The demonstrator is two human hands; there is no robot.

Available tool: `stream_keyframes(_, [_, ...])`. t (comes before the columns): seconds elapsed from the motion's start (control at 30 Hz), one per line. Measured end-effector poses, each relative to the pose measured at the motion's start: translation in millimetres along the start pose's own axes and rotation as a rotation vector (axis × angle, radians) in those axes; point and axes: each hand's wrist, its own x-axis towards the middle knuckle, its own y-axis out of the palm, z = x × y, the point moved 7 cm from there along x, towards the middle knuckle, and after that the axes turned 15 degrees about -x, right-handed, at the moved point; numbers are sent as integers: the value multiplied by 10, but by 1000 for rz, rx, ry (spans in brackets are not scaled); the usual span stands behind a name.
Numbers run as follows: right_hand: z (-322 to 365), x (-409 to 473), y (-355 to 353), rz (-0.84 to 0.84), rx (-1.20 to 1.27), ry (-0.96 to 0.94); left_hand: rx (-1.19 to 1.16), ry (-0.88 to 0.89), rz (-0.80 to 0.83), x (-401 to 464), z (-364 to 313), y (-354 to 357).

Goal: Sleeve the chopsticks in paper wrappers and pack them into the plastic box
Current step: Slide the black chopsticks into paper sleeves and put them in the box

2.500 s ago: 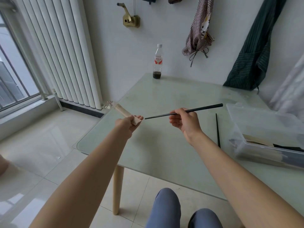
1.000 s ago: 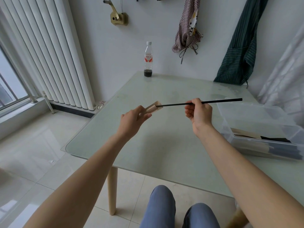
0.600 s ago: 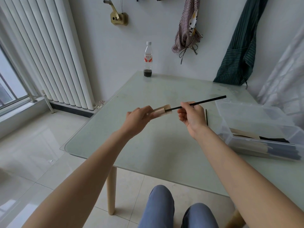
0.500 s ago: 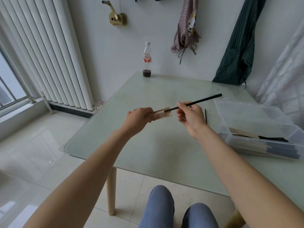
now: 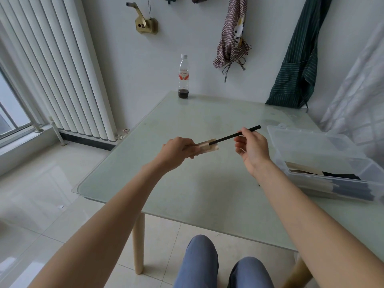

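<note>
The glass table (image 5: 187,183) carries a bottle (image 5: 184,77) and plastic box (image 5: 324,163).

Most of the beige paper wrapper (image 5: 207,146) is hidden inside the left hand (image 5: 178,151), and the tip of the thin black chopstick (image 5: 232,135) is concealed within it. The clear plastic box (image 5: 324,154) is cut off by the right edge; its dark contents are blurred through the wall.

white wall (image 5: 128,65) | radiator (image 5: 62,80) | tiled floor (image 5: 41,194) | glass table (image 5: 207,183) | window (image 5: 12,119)
</note>
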Motion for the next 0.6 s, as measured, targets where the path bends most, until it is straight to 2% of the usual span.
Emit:
stream_keyframes(0.13, [-19,2,46,26,-22,-57,-33,-21,26,26,-61,67])
stream_keyframes(0.37, [-71,74,20,65,-146,-16,-27,-40,-22,76,-26,60])
stream_keyframes(0.4, [-120,114,-20,40,-273,-7,-30,-39,-49,89,-17,48])
stream_keyframes(0.47, [-227,208,-107,-6,-752,-25,-50,-55,-101,126,11,35])
stream_keyframes(0.53, [-434,289,-144,75,-1172,30,-54,-86,-133,173,53,53])
stream_keyframes(0.6, [-647,344,-168,168,-1379,111,-51,-110,-152,238,90,98])
